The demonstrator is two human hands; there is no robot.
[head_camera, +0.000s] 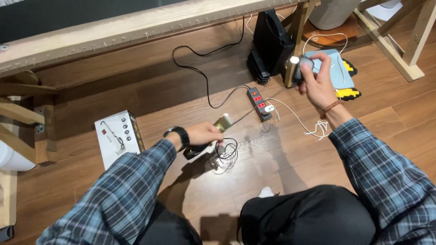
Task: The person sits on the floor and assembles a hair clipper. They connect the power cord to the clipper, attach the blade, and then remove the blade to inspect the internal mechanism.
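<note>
Left hand (203,134) grips a hair clipper (213,131) with coiled cord just beside it, right hand (316,81) is raised, closed around a small lit flashlight (297,68), power strip (259,103) between them.

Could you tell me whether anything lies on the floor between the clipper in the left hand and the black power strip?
Nothing solid does. The left hand holds the clipper, its gold head toward the power strip. Between them is bare wooden floor, crossed only by a thin dark cord. A looped cord lies below the hand, off that line.
</note>
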